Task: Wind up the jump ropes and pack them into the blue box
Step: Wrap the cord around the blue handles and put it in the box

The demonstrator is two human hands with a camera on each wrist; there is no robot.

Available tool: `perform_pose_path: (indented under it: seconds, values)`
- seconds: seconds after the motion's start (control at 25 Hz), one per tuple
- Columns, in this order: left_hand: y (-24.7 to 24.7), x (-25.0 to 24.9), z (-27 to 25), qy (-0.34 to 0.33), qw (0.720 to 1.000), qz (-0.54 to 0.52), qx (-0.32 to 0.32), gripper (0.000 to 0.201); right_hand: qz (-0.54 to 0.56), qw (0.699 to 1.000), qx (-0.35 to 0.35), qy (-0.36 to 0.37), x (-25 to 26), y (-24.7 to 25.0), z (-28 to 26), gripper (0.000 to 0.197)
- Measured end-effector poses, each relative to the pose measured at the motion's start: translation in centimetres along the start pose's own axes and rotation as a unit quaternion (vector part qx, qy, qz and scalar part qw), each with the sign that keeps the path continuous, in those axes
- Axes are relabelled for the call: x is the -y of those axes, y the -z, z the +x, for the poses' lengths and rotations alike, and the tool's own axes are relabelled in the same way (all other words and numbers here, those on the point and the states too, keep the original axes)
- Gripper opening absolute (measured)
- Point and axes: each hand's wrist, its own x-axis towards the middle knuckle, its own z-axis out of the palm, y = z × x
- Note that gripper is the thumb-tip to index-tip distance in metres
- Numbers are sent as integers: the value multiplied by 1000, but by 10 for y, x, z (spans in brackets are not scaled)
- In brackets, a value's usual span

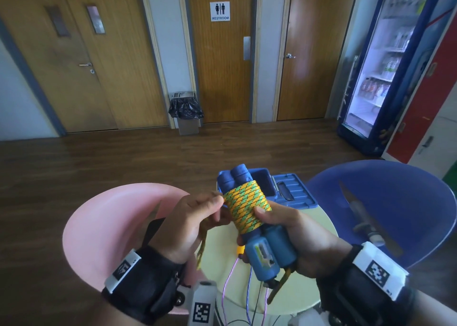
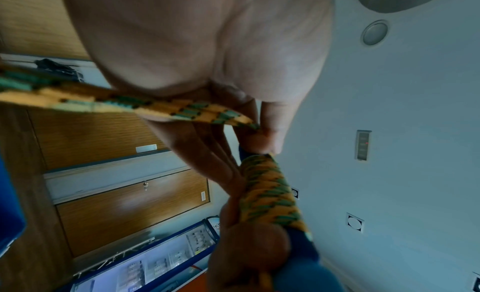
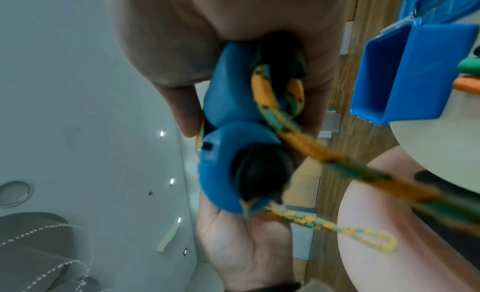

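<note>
A: Yellow-and-green cord [image 1: 247,205] is coiled tight round two blue handles [image 1: 268,250], and only a short tail [image 1: 201,249] hangs loose. By the look of it, this winding is nearly done.

B: Who holds what?

A: The right hand [image 1: 294,231] has its grip closed round the paired handles, thumb pressed on the coil. The left hand [image 1: 195,216] pinches the cord just where it leaves the coil, at the coil's left side.

B: And the blue box [image 1: 265,184]?

A: Open on the worktop [image 1: 319,226] just behind the bundle, lid [image 1: 295,193] flipped to its right. Nothing can be seen inside it from here. The bundle is held above the worktop, not yet packed.

B: What is left?

A: Likely securing the tail and placing the bundle in the box. Thin pink and purple cords [image 1: 228,288] below the bundle may be more ropes still to wind; that cannot be told for sure.
</note>
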Motion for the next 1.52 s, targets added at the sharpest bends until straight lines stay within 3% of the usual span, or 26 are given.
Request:
perform_pose_path:
  seconds: [0.16,0.24,0.32,0.4,0.52,0.56,0.64,0.72,0.84,1.0,1.16,1.28,1.44,1.52]
  values:
    - [-3,7,2,20,992,-103,72,40,46,995,38,-75,-8,0,-3,42]
    - [-11,4,-5,8,984,-155,88,31,65,989,73,-111,-12,1,1,49]
    - [-17,-3,-14,-12,987,-155,48,31,64,985,101,-123,-15,-1,7,50]
    - [-17,-4,-20,-19,991,-130,-33,41,28,985,98,-138,-13,-10,15,52]
    - [-2,-1,-24,-18,987,-52,-148,43,-145,984,11,-107,-14,-28,28,54]
    - [4,1,-25,-19,983,2,-183,46,-243,967,-25,-70,-16,-33,32,55]
    - [16,6,-29,-33,968,111,-224,49,-428,902,-51,-13,-22,-42,40,54]
    - [23,10,-32,-51,957,154,-242,50,-504,863,-34,10,-25,-48,47,41]
    - [34,14,-35,-43,951,156,-262,45,-452,892,10,3,-30,-45,60,26]
    - [41,16,-29,-37,954,131,-268,33,-206,973,86,-64,-33,-29,67,29]
    - [30,27,-9,0,957,81,-280,31,-100,980,148,-88,-26,-5,65,37]
    - [13,41,11,17,959,64,-274,34,-117,982,123,-87,-19,22,64,43]
    - [-28,62,47,9,958,115,-262,42,-175,975,107,-82,9,71,62,56]
    - [-57,70,69,2,958,144,-249,44,-120,985,85,-85,25,94,61,61]
